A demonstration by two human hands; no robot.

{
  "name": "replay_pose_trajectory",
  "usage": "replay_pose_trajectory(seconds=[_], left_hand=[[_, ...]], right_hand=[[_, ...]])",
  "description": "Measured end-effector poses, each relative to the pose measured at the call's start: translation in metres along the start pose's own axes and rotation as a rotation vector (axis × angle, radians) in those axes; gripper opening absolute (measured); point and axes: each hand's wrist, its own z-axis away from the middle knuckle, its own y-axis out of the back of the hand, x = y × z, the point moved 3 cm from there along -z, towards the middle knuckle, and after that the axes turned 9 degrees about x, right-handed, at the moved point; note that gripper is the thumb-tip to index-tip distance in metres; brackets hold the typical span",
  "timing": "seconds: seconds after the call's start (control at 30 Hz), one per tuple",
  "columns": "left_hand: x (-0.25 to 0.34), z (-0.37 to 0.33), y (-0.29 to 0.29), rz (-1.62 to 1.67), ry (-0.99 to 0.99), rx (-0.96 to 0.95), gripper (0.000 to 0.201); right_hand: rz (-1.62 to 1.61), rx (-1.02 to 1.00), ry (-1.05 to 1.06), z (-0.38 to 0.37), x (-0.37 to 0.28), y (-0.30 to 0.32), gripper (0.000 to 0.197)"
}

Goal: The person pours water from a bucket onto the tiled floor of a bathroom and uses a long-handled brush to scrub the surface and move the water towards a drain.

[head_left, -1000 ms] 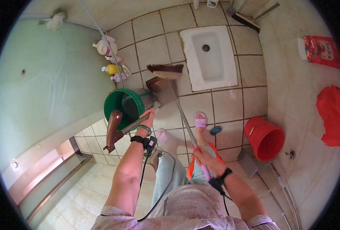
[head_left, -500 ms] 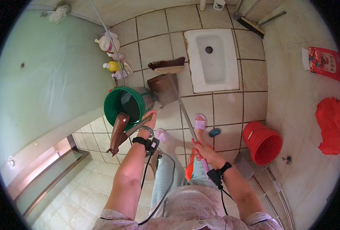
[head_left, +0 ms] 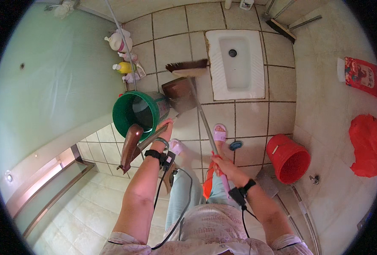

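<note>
Clamping a broom (head_left: 205, 122) by its pink handle end in the closed right hand (head_left: 227, 167), and the metal pole of a brown dustpan (head_left: 178, 91) in the closed left hand (head_left: 165, 131). Showing dark bristles on a pale block, just beyond the pan, with the broom's metal pole slanting over the pan's right edge; whether touching the floor, cannot tell. Hemmed in on the left by a green bucket (head_left: 122, 111), close against the pan, and on the right by a white squat toilet (head_left: 235, 72) near the bristles. Farther right, at a red bucket (head_left: 282, 146), well apart from both
</note>
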Motion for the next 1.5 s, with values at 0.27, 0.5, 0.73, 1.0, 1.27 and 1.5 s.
replay_pose_trajectory(seconds=[0.27, 0.5, 0.73, 1.0, 1.27, 1.5], left_hand=[[-0.008, 0.001, 0.001, 0.067, 0.021, 0.028, 0.022], [0.016, 0.008, 0.000, -0.005, 0.067, -0.006, 0.024], [0.029, 0.007, 0.006, -0.011, 0.041, -0.044, 0.023], [0.032, 0.010, 0.007, -0.002, 0.004, -0.033, 0.024], [0.022, 0.002, 0.000, -0.032, 0.046, -0.090, 0.026], [0.016, 0.000, 0.010, -0.090, -0.048, -0.037, 0.026]], right_hand=[[0.573, 0.294, 0.370, 0.075, 0.007, 0.051, 0.023], [0.105, 0.281, -0.012, 0.109, 0.058, 0.038, 0.020], [0.294, 0.309, 0.157, 0.018, 0.064, 0.016, 0.023], [0.400, 0.308, 0.191, 0.083, 0.081, 0.027, 0.027], [0.601, 0.422, 0.385, 0.016, 0.039, 0.025, 0.030], [1.019, 0.509, 0.739, 0.059, 0.088, 0.032, 0.034]])
